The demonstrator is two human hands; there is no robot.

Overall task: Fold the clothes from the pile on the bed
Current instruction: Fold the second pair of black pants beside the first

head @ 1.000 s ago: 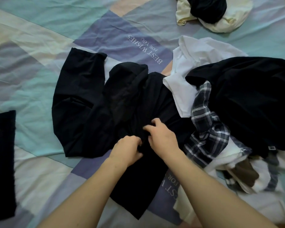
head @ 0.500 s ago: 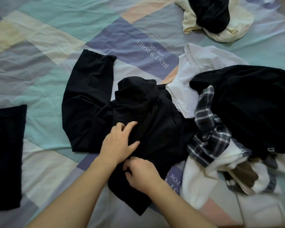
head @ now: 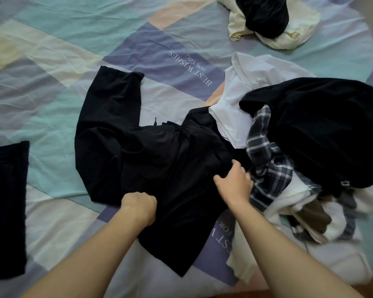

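Observation:
A black garment (head: pixel 159 160) with a long sleeve lies spread in the middle of the patchwork bedsheet (head: pixel 52 87). My left hand (head: pixel 139 206) is curled into its lower left part and grips the fabric. My right hand (head: pixel 235 181) grips the garment's right edge, right beside the pile. The pile (head: pixel 299 160) on the right holds a white shirt (head: pixel 235 104), a plaid shirt (head: pixel 267 164) and a large black piece (head: pixel 323 130) on top.
A folded black piece (head: pixel 7 207) lies at the left edge. At the far top sits a cream cloth (head: pixel 297 29) with a dark bundle (head: pixel 265 16) on it. More white and brown clothes (head: pixel 310 214) spill at the lower right.
Both hands moved apart: the left slid down to the garment's lower left, the right went up and right to its edge. The raised hump of fabric has been flattened out.

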